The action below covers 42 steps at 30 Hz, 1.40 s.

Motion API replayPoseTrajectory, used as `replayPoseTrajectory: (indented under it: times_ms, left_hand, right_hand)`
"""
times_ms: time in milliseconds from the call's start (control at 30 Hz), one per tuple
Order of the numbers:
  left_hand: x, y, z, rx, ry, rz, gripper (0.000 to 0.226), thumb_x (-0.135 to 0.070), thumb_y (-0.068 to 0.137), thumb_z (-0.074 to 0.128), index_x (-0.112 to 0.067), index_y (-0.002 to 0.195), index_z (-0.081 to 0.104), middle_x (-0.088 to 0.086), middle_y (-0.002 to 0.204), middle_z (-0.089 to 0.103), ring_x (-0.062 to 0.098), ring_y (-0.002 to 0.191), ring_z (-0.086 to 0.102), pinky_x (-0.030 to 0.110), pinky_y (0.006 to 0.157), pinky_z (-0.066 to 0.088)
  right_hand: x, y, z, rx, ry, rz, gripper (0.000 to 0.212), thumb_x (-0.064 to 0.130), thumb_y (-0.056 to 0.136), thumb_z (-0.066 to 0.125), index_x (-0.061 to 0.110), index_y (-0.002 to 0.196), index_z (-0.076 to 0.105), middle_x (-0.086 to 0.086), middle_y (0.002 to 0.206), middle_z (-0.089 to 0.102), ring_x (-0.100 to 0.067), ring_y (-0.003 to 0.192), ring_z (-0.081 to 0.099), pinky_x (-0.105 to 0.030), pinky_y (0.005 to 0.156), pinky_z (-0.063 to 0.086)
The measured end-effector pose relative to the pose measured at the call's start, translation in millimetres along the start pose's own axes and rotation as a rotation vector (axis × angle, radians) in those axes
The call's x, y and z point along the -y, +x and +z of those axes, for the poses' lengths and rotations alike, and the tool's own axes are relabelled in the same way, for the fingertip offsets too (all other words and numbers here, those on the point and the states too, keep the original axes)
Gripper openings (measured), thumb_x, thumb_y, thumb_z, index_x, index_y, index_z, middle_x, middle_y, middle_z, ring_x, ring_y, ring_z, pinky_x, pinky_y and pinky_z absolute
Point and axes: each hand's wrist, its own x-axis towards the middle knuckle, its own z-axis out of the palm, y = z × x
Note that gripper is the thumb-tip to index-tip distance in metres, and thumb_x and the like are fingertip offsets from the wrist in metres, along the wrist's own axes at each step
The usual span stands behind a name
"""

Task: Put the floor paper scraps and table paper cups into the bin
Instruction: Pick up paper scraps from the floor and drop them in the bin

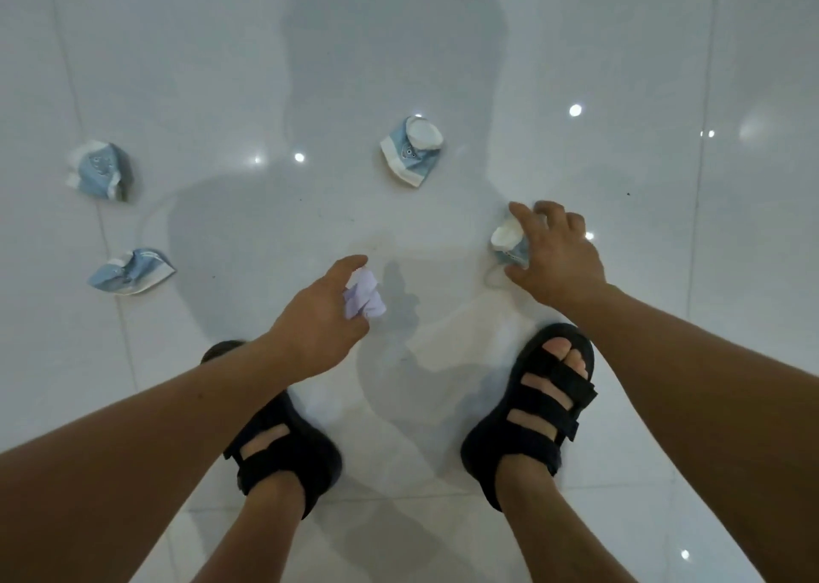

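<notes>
Person is bending over, standing in black sandals (pixel 545 401) on a glossy tiled floor (pixel 443 50).

The left hand (pixel 319 316) is pinching a lilac scrap (pixel 365 301) under its fingertips, held off the floor. The crumpled wad is running roughly near-to-far.

The right hand (pixel 558 254) is curling its fingers and thumb around a blue scrap (pixel 509 243), a crushed cup shape, down at floor level. I can't tell if it is lifted. Its white end is facing the left-hand side and slightly away. The long axis seems to be running from that end back under the palm, but the rest is hidden.

Three more are lying loose, well apart:
- The low-left scrap (pixel 130 271) is lying flattened, its long axis going side to side.
- The middle scrap (pixel 412 150) is pointing its white mouth away and to the right, its axis near-to-far.
- The far-left scrap (pixel 102 170) is too balled up to give a direction.

The bin is not showing.

Risks, as I judge them:
- The lilac scrap is only being held at the fingertips, so it could drop if that hand reaches for another piece.
- The blue scrap is crushed, so a grip on one edge could slip, or it could skid on the slick tile.
- Both hands are occupied with three pieces down, so overloading them could cause spills on the way to the bin.
</notes>
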Motion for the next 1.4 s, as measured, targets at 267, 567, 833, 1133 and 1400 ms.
replayPoseTrajectory:
  times_ms: [267,567,833,1133,1400]
  left_hand:
    - [-1.0,-34.0,-31.5,0.034,0.107,-0.105,0.069,-0.018,0.083,0.067,-0.022,0.143,0.033,0.001,0.106,0.058,0.017,0.101,0.056,0.02,0.082,0.034]
    - [-90.9,-151.0,-156.3,-0.146,0.023,0.021,0.067,-0.02,0.086,0.064,-0.017,0.144,0.031,0.007,0.116,0.06,0.021,0.109,0.056,0.026,0.094,0.04]
    - [-139.4,-319.9,-266.9,-0.268,0.04,0.092,0.069,-0.019,0.089,0.06,-0.018,0.149,0.027,0.006,0.135,0.052,0.021,0.119,0.051,0.018,0.087,0.032]
    - [-133.0,-491.4,-305.6,-0.411,-0.082,-0.022,0.069,-0.025,0.089,0.058,-0.025,0.149,0.024,0.004,0.144,0.044,0.023,0.126,0.047,0.029,0.101,0.036]
    - [-122.5,-606.6,-274.8,-0.625,-0.293,-0.082,0.068,-0.022,0.088,0.06,-0.019,0.148,0.028,-0.001,0.134,0.052,0.015,0.12,0.049,0.021,0.098,0.034]
  right_hand:
    - [74.8,-50.2,-16.2,0.019,0.195,-0.042,0.078,0.045,0.077,0.074,0.027,0.143,0.035,-0.005,0.134,0.042,-0.03,0.115,0.044,-0.04,0.081,0.046]
    - [194.3,-131.4,-201.3,0.033,0.097,-0.219,0.081,0.049,0.079,0.068,0.025,0.147,0.03,-0.003,0.137,0.044,-0.028,0.118,0.045,-0.04,0.088,0.046]
    - [321.8,-221.4,-373.1,-0.027,-0.011,-0.314,0.078,0.047,0.078,0.068,0.026,0.144,0.032,-0.002,0.135,0.046,-0.026,0.119,0.045,-0.039,0.091,0.045]
    - [407.6,-320.5,-464.7,-0.007,-0.194,-0.511,0.079,0.051,0.078,0.063,0.027,0.144,0.029,-0.002,0.134,0.045,-0.026,0.117,0.046,-0.039,0.089,0.042]
    - [450.6,-400.6,-495.4,-0.004,-0.313,-0.749,0.078,0.051,0.079,0.064,0.027,0.144,0.028,-0.004,0.136,0.045,-0.027,0.117,0.048,-0.039,0.091,0.042]
